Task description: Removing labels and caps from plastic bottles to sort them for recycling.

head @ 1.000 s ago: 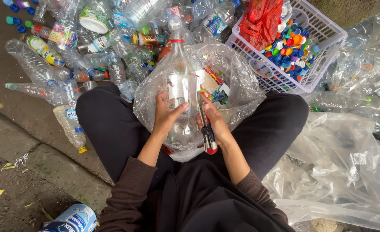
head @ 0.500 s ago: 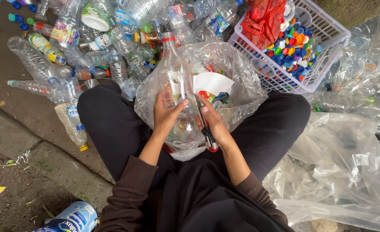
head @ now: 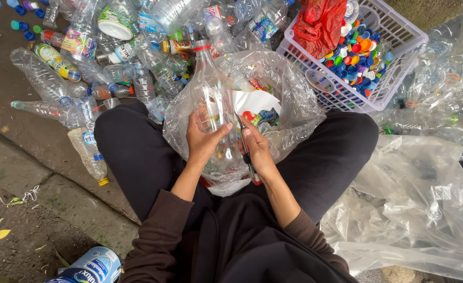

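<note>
Fingers of our left hand [head: 202, 139] wrap the clear bottle [head: 210, 99], steadying it upright over the bag [head: 294, 99] in our lap; our right hand [head: 257, 149] grips a cutter [head: 248, 157] against it. Basket [head: 394, 68] at two o'clock, bottle heap [head: 111, 57] at eleven crowd the edges.

1. Bottle [head: 210, 99], held by the left hand [head: 202, 139]: clear, glossy plastic, smooth.
2. Bag [head: 294, 94] around it: thin, crinkled, shiny plastic film.
3. Basket [head: 394, 78] at 1 o'clock: matt lilac plastic lattice holding glossy coloured plastic caps [head: 360, 57].
4. Trousers [head: 137, 152]: matt black cloth.
5. Ground [head: 27, 157] at 9 o'clock: rough, damp concrete.
6. Sheet [head: 425, 209] at 4 o'clock: wrinkled translucent plastic.
</note>
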